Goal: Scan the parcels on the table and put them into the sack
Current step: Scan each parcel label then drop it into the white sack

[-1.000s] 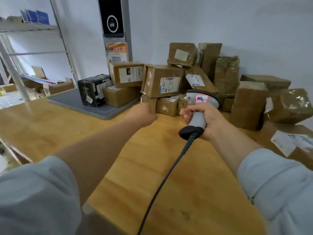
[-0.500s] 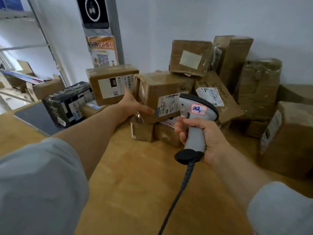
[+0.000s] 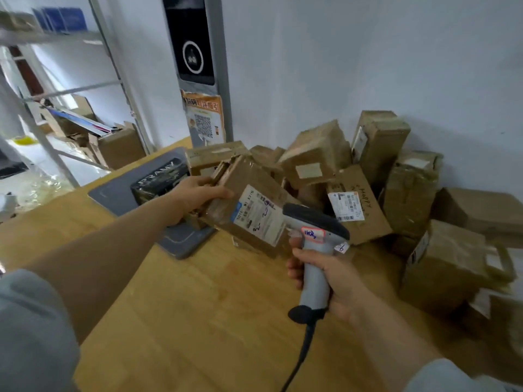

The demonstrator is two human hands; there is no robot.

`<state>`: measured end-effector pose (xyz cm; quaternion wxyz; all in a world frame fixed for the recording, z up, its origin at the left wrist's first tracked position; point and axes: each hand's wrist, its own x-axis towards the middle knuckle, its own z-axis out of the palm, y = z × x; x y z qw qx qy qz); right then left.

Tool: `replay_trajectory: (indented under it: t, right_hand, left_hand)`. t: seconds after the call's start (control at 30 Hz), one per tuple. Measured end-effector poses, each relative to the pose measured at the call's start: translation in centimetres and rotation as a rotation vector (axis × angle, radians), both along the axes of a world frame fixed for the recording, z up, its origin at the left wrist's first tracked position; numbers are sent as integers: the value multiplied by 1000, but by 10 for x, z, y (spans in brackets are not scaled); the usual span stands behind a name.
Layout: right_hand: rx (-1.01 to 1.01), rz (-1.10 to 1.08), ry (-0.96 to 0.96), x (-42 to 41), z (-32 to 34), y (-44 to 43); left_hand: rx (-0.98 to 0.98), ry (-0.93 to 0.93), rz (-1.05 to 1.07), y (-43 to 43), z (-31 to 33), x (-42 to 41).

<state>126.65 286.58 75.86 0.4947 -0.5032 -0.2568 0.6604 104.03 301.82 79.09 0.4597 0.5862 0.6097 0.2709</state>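
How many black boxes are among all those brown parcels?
1. The black box sits on the grey mat, just behind the left hand; the brown pile could hide more.

Before me a light wooden tabletop (image 3: 198,306), flat grey pad (image 3: 184,240) at eleven o'clock, heap of brown cardboard parcels (image 3: 441,267) at two o'clock

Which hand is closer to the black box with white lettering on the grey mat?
Left. The left hand grips a tilted parcel just right of the black box; the right hand holds the scanner farther right, nearer the camera.
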Motion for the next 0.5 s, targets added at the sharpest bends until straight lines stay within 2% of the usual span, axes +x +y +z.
replay_trajectory:
  t: [0.23,0.4,0.5]
  right_hand:
    - [109,176,-278,-51,45,-48]
    - [164,242,-485,-104,57,-62]
    - [205,271,-544,-126,62,-64]
  left_hand:
    - [22,210,77,-61,78,-76]
    - [43,283,120,-83,94,-122]
    - [34,310,153,-94,98,-147]
